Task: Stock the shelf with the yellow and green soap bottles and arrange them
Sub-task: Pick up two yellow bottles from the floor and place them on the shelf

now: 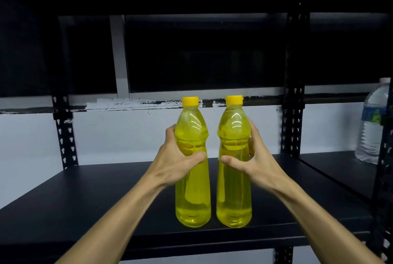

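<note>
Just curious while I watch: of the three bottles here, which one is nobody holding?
The clear water bottle at the far right. The two yellow bottles are each gripped, by the left hand and the right hand.

1. Two arms come up into view from the bottom edge, both bare from as far down as the frame shows to the wrist; no sleeve shows on either.
2. The left hand [177, 162] wears nothing: no glove, no ring on the fingers that show.
3. The right hand [249, 160] is the same, ungloved and with no ring showing.
4. Both wrists are plain, with no watch, strap or bracelet on the sides facing the camera.
5. The forearms are slim, with tendons showing as ridges near each wrist.
6. The nails are mostly hidden; the left thumbnail that shows looks short and unpainted.
</note>
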